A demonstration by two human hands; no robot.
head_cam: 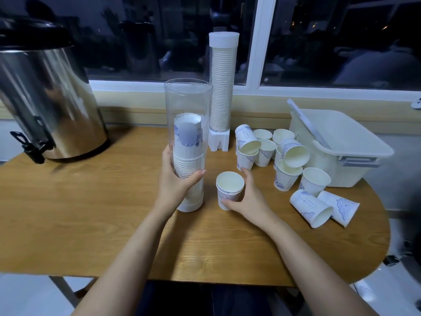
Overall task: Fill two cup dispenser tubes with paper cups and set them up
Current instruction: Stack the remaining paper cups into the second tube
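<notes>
Clear dispenser tube (188,124), open end up, stands upright on the wooden table (91,213), its white base ring down on the wood. I have the left hand (176,182) wrapped around its lower part: thumb across the near side, fingers curled round the far left wall, flat against the plastic. Inside, a stack of paper cups (188,156) fills the tube to about halfway; the upper half is bare.

Just right of the tube, not touching it, a short nested stack of cups (229,190) sits mouth up on the table. The right hand (248,199) cups it from the right and near side, fingers spread, thumb tip at the base, index finger curved round the far rim. Loose grip, I note; I can't tell whether every finger makes contact.

Behind, near the window sill, the second dispenser tube (222,87) stands on its white foot, capped white on top and packed with cups along its whole length.

Right of that, a scatter of loose cups (284,160), some upright, some stacked askew, two lying on their sides near the table's right edge. They crowd the ground between my right hand and the white lidded bin (341,142), whose lid sits ajar.

Far left: a steel drinks urn (45,87) with a black tap, well apart from the tube.
</notes>
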